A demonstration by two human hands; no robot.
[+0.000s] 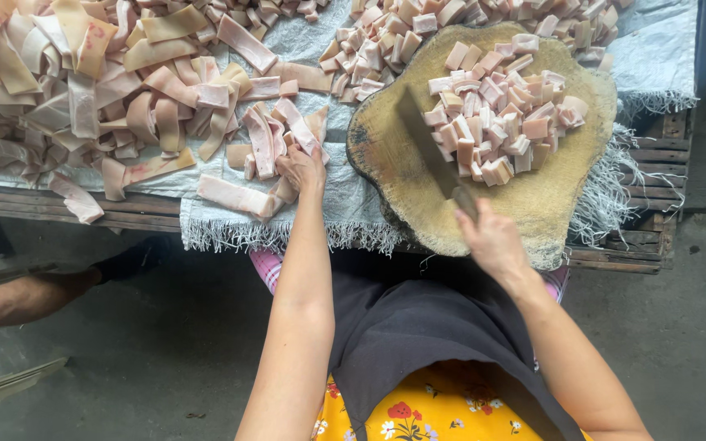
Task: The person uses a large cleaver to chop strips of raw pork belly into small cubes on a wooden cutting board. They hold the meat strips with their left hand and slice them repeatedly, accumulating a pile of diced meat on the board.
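My right hand grips the handle of a cleaver whose dark blade lies across the round wooden chopping block. A heap of small pink meat cubes sits on the block to the right of the blade. My left hand reaches out to the left of the block and closes on long pink meat strips lying on the grey woven sheet.
A large pile of uncut strips covers the sheet at the left. More cut cubes lie behind the block. The sheet rests on a wooden pallet over a concrete floor. Another person's leg shows at the left edge.
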